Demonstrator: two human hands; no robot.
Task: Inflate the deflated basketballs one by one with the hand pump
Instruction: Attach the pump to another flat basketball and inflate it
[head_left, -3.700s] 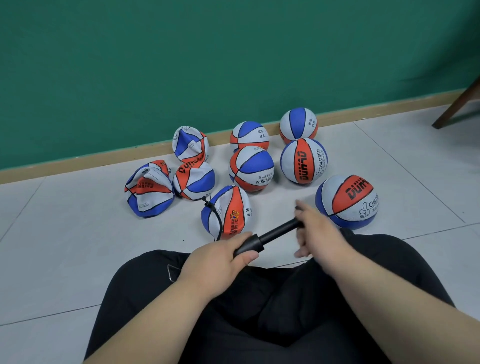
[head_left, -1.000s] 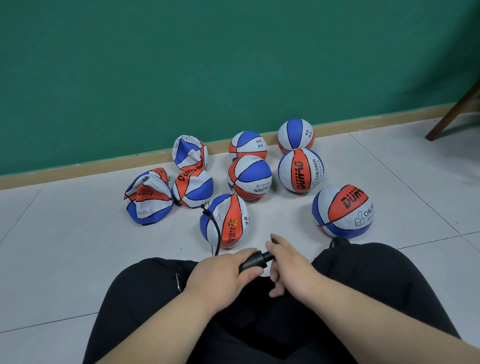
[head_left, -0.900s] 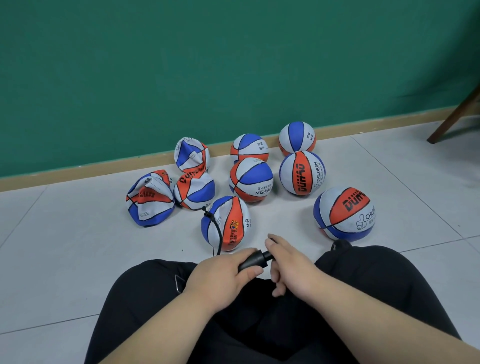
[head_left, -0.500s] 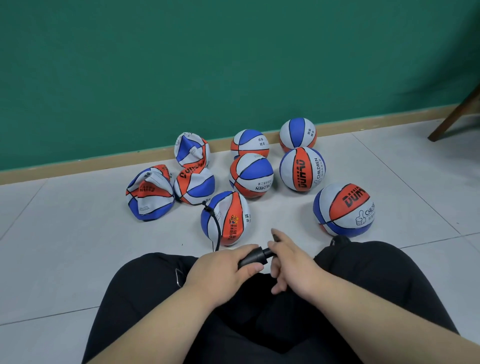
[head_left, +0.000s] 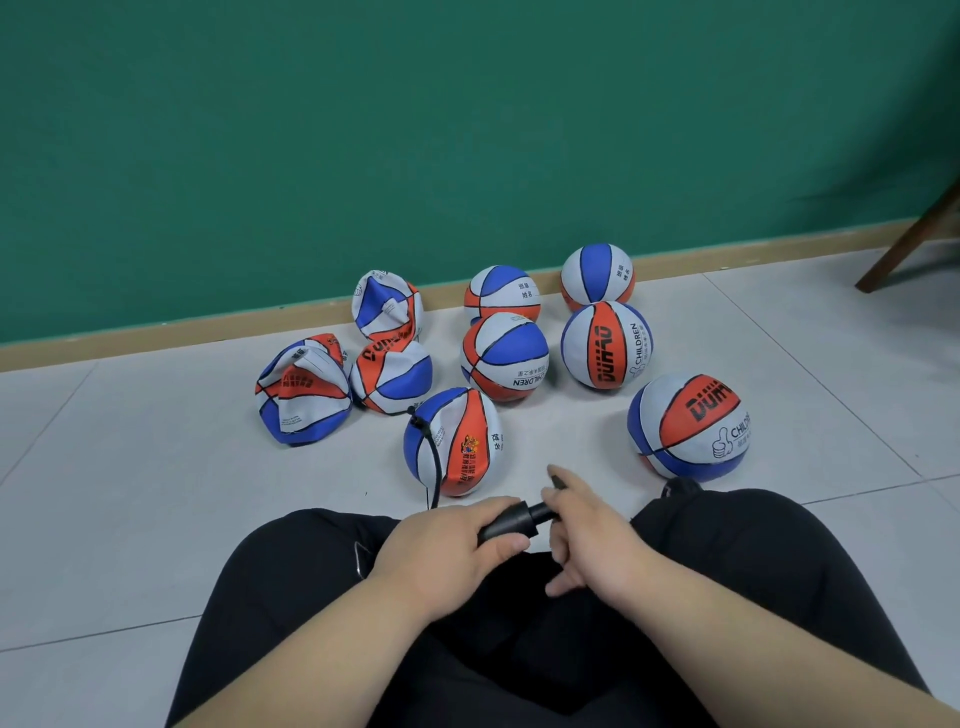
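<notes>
Pumping under way, by the look of it, on the nearest ball (head_left: 457, 441), set on the floor (head_left: 156, 493) just beyond the knees, centre of the scene, not yet fully round. Judged it light and soft-skinned, yielding to any squeeze, apt to roll or be dragged sideways by its thin black hose (head_left: 434, 457). Best steadied with a palm over the rounded flank, never by the hose or the valve.

Judged the hand pump (head_left: 511, 522) stiff, smooth plastic, easy to let slip: barrel for one grip, plunger end for the other. Held it low over the lap, near centre.

Wrapped the left hand (head_left: 441, 545) round the barrel, fingers curled over the top, thumb against the end nearest the plunger. Closed the right hand (head_left: 592, 530) on the plunger end, close up to the barrel with only a short stretch of rod showing, forefinger lying out along the handle, the other fingers bent loosely beneath. Could not tell how firm that grip was.

Noted three collapsed balls (head_left: 301, 389) at far left, crumpled and floppy, and five round balls (head_left: 605, 345) at far centre and right.
</notes>
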